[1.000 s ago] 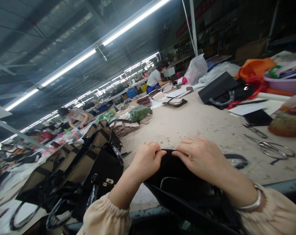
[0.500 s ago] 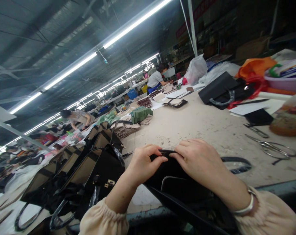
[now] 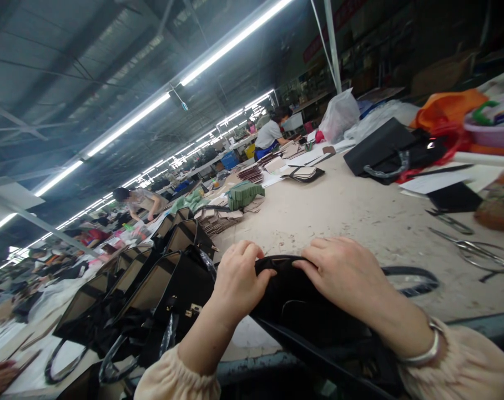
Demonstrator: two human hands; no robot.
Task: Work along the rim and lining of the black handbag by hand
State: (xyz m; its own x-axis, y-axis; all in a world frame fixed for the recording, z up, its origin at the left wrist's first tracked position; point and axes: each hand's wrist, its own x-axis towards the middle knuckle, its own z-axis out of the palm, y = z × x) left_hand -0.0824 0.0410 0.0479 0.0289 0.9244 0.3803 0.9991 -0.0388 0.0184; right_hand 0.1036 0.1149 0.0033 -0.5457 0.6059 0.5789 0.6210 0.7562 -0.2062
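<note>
A black handbag (image 3: 314, 316) lies open at the near table edge, its mouth towards me and its inside dark. My left hand (image 3: 239, 278) is closed on the bag's far rim, thumb inside and fingers over the outside. A short way to the right, my right hand (image 3: 341, 272) pinches the same rim in the same manner. Between the two hands the edge bows upward. One wrapped handle (image 3: 416, 281) of the bag rests on the table beyond my right wrist. The lower part of the bag is in shadow.
Several black handbags (image 3: 169, 289) with tan insides stand in rows at left. Scissors (image 3: 470, 247), a jar (image 3: 499, 203) and another black bag (image 3: 379, 150) lie at right. Green pieces (image 3: 246, 195) sit on stacked panels further back. Other people work in the distance.
My left hand has slid a little left along the rim, widening the gap between my hands. My right hand still grips the rim. The view has turned slightly left.
</note>
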